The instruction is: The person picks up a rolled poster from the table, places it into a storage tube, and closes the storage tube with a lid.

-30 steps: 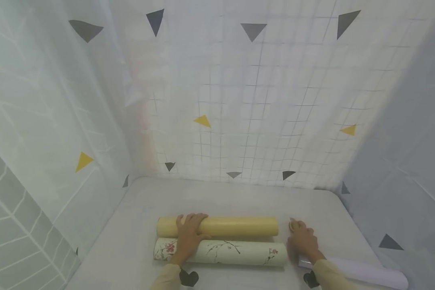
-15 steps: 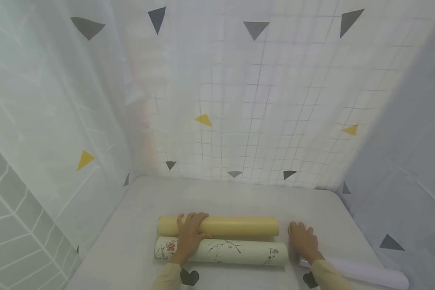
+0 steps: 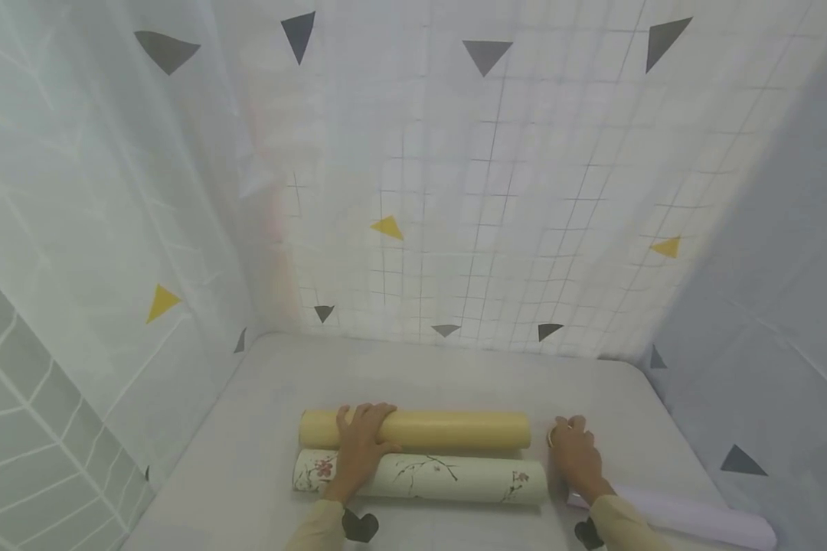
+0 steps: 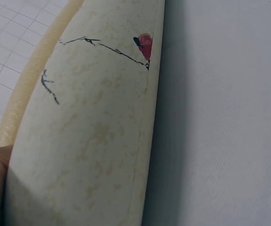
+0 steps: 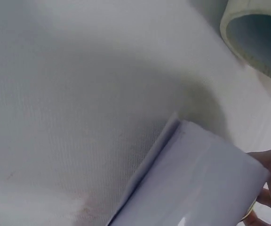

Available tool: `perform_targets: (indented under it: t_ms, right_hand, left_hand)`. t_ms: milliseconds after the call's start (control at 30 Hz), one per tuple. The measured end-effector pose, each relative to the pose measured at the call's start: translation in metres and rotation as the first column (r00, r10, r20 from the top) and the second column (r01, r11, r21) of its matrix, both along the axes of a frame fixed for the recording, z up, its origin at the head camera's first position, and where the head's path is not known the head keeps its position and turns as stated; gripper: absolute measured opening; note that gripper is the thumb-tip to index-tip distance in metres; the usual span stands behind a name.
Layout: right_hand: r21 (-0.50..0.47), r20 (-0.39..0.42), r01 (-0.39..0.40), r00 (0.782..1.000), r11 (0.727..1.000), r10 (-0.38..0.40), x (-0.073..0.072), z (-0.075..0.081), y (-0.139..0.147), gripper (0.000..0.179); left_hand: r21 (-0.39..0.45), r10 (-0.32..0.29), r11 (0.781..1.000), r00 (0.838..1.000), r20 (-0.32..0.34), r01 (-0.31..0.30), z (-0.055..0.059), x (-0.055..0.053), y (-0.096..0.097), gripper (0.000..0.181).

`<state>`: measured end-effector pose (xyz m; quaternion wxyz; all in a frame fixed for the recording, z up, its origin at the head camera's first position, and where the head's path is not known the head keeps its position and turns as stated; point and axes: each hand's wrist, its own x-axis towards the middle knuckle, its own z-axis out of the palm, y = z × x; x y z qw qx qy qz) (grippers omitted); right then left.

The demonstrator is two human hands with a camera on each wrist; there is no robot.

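Observation:
My left hand (image 3: 361,448) lies across two rolls. Its fingers bend over the plain yellow roll (image 3: 462,430), with the thumb at that roll's near side. Closer to me is the pale wallpaper roll (image 3: 469,480) printed with dark branches and red blossoms; it fills much of the left wrist view. Off the rolls' right ends, my right hand (image 3: 579,459) holds a small gold-edged ring (image 3: 551,437) that looks like a roll of tape, mostly hidden by the fingers. A glossy lilac-white roll (image 5: 196,183) lies beside the right hand, its loose sheet edge showing.
The rolls lie on a pale cloth-covered table (image 3: 413,375) with rounded far corners. White sheeting (image 3: 455,191) with triangles and a grid stands behind it, and more sheeting encloses both sides. Dark heart prints (image 3: 361,526) show near my forearms.
My right hand's fingers have shifted around the tape-like ring, which now sits lower at the hand's left side. The left hand and the large rolls stay in place.

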<state>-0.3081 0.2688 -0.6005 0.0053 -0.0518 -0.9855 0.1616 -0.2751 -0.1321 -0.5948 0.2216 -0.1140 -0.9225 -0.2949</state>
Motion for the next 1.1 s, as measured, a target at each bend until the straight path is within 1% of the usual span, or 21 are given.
perform_targets:
  t_ms: [67, 133, 300, 367, 500, 600, 700, 767, 900, 1000, 1100]
  right_hand:
    - [-0.011, -0.018, -0.012, 1.0, 1.0, 0.012, 0.002, 0.001, 0.001, 0.05]
    - [-0.028, -0.047, -0.031, 0.998, 0.999, 0.029, 0.003, 0.001, 0.002, 0.05]
    - [-0.078, -0.098, -0.089, 0.992, 0.993, 0.081, 0.004, 0.0, 0.0, 0.04]
    - [-0.084, -0.106, -0.11, 0.989, 0.99, 0.101, 0.004, 0.0, -0.002, 0.038]
    - [-0.08, -0.125, -0.138, 0.984, 0.987, 0.127, 0.006, 0.004, -0.007, 0.036]
    - [-0.104, -0.138, -0.147, 0.982, 0.984, 0.132, 0.009, 0.009, -0.01, 0.031]
    - [-0.123, -0.116, -0.151, 0.984, 0.981, 0.137, 0.009, 0.013, -0.015, 0.031]
    - [-0.119, -0.093, -0.143, 0.987, 0.983, 0.132, 0.009, 0.013, -0.017, 0.032]
    - [-0.103, -0.056, -0.117, 0.992, 0.988, 0.111, 0.01, 0.01, -0.02, 0.037]
    - [-0.101, -0.055, -0.11, 0.993, 0.989, 0.105, 0.01, 0.01, -0.022, 0.04]
    - [-0.125, -0.071, -0.117, 0.991, 0.985, 0.109, 0.01, 0.012, -0.022, 0.045]
  left_hand:
    - [0.014, -0.005, 1.0, 1.0, 0.021, 0.005, 0.001, 0.0, 0.001, 0.067]
    - [0.017, -0.005, 1.0, 1.0, 0.026, 0.005, 0.001, 0.0, 0.001, 0.067]
    - [0.01, -0.006, 1.0, 1.0, 0.02, 0.005, 0.003, 0.0, 0.001, 0.067]
    - [0.018, -0.011, 1.0, 1.0, 0.016, 0.011, 0.003, 0.0, 0.001, 0.067]
    - [0.03, -0.009, 1.0, 1.0, 0.02, 0.008, 0.002, 0.002, 0.001, 0.067]
    - [0.026, -0.006, 1.0, 1.0, 0.021, 0.005, 0.004, 0.001, 0.002, 0.067]
    - [0.03, 0.004, 1.0, 0.999, 0.034, -0.006, 0.004, 0.002, 0.001, 0.067]
    - [0.042, 0.001, 0.999, 0.999, 0.042, -0.003, 0.003, 0.002, 0.001, 0.067]
    - [0.044, -0.01, 0.999, 1.0, 0.026, 0.009, 0.004, 0.003, 0.002, 0.067]
    - [0.048, -0.016, 0.999, 1.0, 0.01, 0.016, 0.004, 0.003, 0.001, 0.067]
    - [0.044, -0.015, 0.999, 1.0, 0.005, 0.015, 0.004, 0.003, 0.001, 0.067]
